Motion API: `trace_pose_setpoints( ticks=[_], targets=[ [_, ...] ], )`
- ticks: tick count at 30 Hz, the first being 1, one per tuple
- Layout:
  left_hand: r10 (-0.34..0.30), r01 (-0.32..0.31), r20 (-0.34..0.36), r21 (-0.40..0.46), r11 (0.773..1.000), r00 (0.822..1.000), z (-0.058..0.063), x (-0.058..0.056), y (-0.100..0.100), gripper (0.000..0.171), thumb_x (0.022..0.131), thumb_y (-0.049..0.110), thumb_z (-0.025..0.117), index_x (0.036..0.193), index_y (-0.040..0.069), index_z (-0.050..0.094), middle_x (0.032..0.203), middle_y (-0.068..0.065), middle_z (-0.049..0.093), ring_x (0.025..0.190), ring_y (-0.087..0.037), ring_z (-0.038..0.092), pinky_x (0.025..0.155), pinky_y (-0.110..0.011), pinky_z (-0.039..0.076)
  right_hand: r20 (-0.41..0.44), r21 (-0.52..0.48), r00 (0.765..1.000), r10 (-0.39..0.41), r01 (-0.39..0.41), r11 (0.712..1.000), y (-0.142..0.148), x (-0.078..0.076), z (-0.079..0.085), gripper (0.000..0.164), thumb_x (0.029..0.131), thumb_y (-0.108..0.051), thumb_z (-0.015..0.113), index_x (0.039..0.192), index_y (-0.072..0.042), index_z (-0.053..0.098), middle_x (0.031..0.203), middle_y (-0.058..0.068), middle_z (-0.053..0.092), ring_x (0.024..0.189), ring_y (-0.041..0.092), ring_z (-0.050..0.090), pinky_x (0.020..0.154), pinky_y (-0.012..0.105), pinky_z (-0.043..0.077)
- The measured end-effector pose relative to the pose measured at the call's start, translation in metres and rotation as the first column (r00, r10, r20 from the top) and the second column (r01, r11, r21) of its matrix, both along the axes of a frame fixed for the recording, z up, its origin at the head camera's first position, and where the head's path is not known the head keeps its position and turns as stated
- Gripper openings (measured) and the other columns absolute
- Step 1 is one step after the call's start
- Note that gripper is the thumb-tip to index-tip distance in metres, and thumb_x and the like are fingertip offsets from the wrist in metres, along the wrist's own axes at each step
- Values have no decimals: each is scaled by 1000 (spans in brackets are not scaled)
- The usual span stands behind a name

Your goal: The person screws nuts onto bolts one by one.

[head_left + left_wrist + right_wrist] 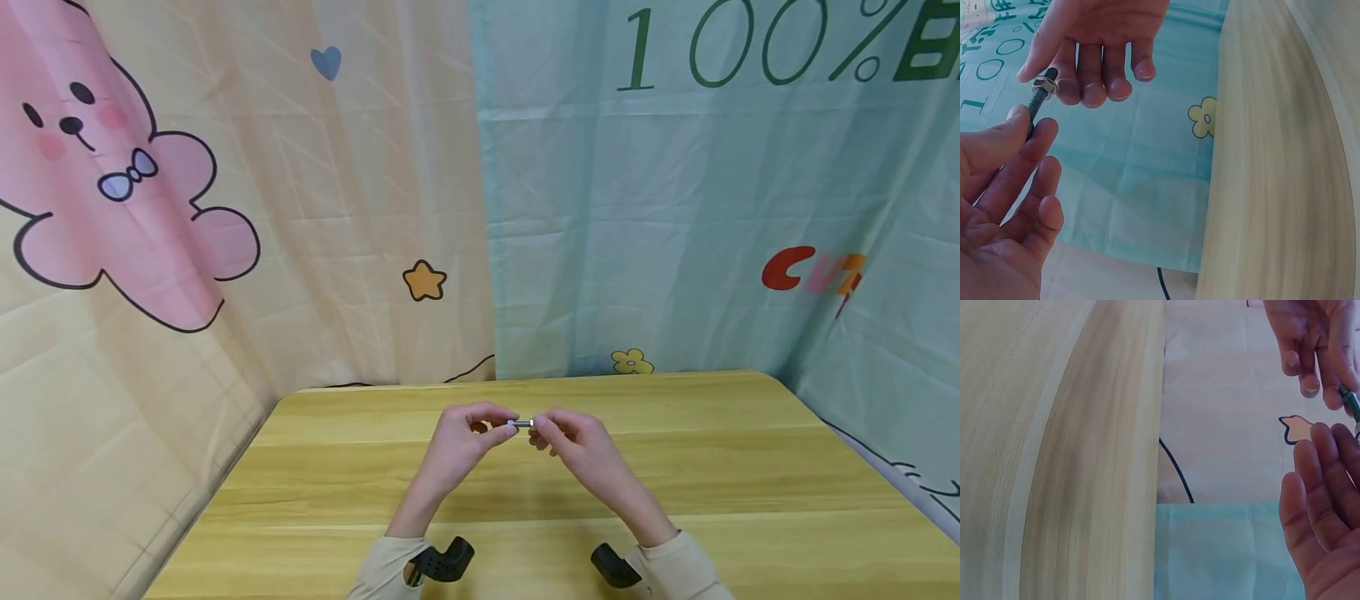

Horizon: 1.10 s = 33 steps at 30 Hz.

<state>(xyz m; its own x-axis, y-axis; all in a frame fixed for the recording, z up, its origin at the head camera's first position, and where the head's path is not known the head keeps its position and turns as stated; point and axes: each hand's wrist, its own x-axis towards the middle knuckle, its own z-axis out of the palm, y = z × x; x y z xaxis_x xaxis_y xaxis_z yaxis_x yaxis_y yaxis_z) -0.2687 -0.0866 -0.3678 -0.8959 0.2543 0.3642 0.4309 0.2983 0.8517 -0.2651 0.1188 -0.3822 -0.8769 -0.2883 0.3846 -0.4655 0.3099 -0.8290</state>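
A dark threaded bolt (1036, 103) lies between the two hands above the table, with a metal nut (1045, 87) around it near one end. My left hand (459, 446) pinches the other end between thumb and forefinger, which hide that end. My right hand (583, 450) has its thumb and forefinger at the nut and appears to pinch it; its other fingers hang loosely bent beside it. In the head view the bolt (521, 423) looks small and roughly level. The right wrist view shows only part of the bolt (1351, 403), at its right edge.
A wood-grain table (337, 467) spreads beneath both hands. Printed curtains (675, 208) hang behind it and at both sides. Black wrist devices (447, 560) sit at the cuffs of the pale sleeves (686, 567).
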Motion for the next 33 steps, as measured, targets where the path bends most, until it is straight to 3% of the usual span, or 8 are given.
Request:
trace_pose_setpoints(
  ticks=[4,7,10,16,25,30,33],
  targets=[
    [3,-3,2,1,1000,1000,0,1,-1,11,88,14,75,99,13,77,90,3,71,84,-22,59,70,-30,45,16,-13,1000,-2,2,1000,-1,0,0,27,102,-39,54,110,-18,69,99,1,68,87,19,63,77,41,53],
    [-3,3,-8,8,1000,1000,0,1,-2,10,89,18,75,99,16,78,91,4,71,84,-21,60,71,-32,46,-2,-19,1000,2,-2,1000,-1,1,0,28,99,-35,60,123,-21,63,110,1,66,95,18,62,78,37,53],
    [-4,4,-21,10,1000,1000,0,0,-3,10,89,18,75,99,16,78,90,4,71,83,-22,60,70,-32,46,-24,-40,1000,15,-16,999,-1,2,0,34,95,-27,68,127,-20,60,114,3,65,99,18,62,79,34,52],
    [4,-4,-31,6,1000,1000,0,-1,-4,11,89,17,74,99,15,78,90,6,72,83,-22,60,70,-32,47,-28,-83,998,55,-58,995,-2,2,-1,31,93,-17,70,121,-16,59,110,7,67,96,21,64,79,34,52],
    [2,-2,-41,0,1000,999,-1,-2,-3,9,89,16,75,97,16,78,89,6,72,83,-18,62,73,-32,47,-62,-75,995,78,-82,994,-2,-1,-5,20,96,-21,66,114,-14,63,100,5,70,88,21,67,77,34,54],
    [4,-4,-40,-4,1000,999,-1,-1,-4,10,89,18,75,97,16,78,89,6,71,84,-20,61,74,-32,46,-34,-55,999,33,-35,998,-4,6,3,16,98,-25,63,109,-14,67,95,2,69,88,20,65,78,33,53],
    [1,-1,-27,-8,1000,1000,9,7,-2,11,90,13,73,99,9,77,91,0,71,86,-24,61,74,-32,46,-6,-43,1000,-12,12,999,-6,10,8,13,98,-23,63,104,-14,70,91,1,68,87,24,64,75,33,52]
  ],
)
